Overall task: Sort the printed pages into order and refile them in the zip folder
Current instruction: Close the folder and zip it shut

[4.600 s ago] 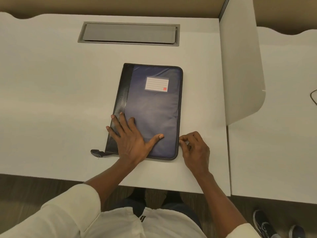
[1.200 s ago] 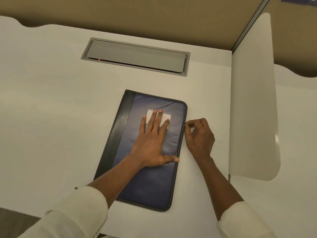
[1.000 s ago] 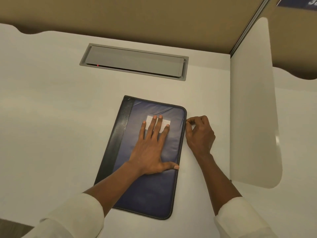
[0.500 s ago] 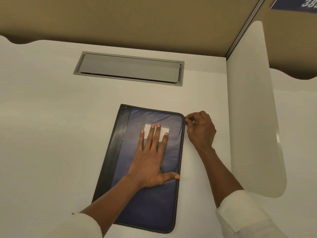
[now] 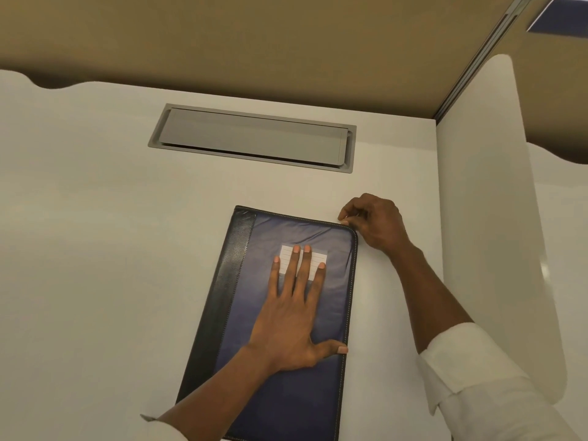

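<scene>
A dark blue zip folder (image 5: 331,249) with a black spine strip lies flat on the white desk (image 5: 95,249). My left hand (image 5: 296,313) presses flat on its cover, fingers straight, fingertips over the white label card (image 5: 286,257). My right hand (image 5: 375,224) is at the folder's far right corner, thumb and fingers pinched at the zip edge; the zip pull itself is hidden under the fingers. No printed pages are in sight.
A grey cable hatch (image 5: 254,138) is set into the desk beyond the folder. A white divider panel (image 5: 483,218) stands upright along the right side. A tan partition wall (image 5: 254,43) runs behind the desk.
My right hand has travelled up the folder's right edge from the near corner to the far corner and round onto the top edge. My left hand shifted from the folder's near end to its middle.
</scene>
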A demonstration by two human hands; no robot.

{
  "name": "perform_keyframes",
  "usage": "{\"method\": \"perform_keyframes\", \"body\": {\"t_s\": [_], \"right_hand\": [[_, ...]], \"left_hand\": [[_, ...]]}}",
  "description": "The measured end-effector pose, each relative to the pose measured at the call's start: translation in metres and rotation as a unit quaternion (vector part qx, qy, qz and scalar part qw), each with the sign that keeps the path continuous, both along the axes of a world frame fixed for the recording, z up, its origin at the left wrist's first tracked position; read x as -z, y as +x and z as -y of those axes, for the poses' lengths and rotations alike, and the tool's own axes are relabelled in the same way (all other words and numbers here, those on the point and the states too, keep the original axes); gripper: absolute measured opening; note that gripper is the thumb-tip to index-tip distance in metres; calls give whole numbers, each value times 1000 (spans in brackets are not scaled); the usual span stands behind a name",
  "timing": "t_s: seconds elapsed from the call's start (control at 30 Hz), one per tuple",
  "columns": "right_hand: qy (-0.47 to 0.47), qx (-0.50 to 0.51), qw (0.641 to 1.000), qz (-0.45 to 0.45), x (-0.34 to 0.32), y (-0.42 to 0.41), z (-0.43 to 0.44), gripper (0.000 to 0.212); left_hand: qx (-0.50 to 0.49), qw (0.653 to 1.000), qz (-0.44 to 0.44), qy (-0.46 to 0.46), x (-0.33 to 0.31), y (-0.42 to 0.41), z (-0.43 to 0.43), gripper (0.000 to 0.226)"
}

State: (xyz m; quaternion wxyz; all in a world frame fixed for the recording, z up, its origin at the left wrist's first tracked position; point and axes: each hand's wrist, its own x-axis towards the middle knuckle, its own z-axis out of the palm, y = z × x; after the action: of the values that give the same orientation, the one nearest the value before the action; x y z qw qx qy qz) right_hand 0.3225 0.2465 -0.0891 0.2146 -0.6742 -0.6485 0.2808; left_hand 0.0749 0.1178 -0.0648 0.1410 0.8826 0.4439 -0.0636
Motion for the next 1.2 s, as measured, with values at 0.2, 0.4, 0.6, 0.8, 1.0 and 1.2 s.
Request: {"method": "perform_keyframes", "body": {"t_s": [0.2, 0.4, 0.6, 0.8, 1.0, 1.2], "right_hand": [[-1, -109, 993, 49, -9, -21, -16, 15], [3, -131, 991, 34, -8, -27, -25, 13], [15, -131, 991, 40, -5, -28, -26, 14], [23, -157, 987, 36, -6, -50, -35, 11], [35, -162, 986, 33, -4, -49, -36, 12], [35, -182, 982, 40, -7, -66, -43, 10]], "left_hand": [[0, 1000, 0, -1, 1, -1, 0, 136], [-2, 1000, 0, -3, 1, -1, -1, 136], [-3, 1000, -1, -5, 2, -2, -1, 136], [-2, 1000, 2, -7, 1, -2, -1, 135], [-4, 1000, 0, -9, 2, -1, 0, 135], [-3, 1000, -3, -13, 3, -2, -1, 134]]}}
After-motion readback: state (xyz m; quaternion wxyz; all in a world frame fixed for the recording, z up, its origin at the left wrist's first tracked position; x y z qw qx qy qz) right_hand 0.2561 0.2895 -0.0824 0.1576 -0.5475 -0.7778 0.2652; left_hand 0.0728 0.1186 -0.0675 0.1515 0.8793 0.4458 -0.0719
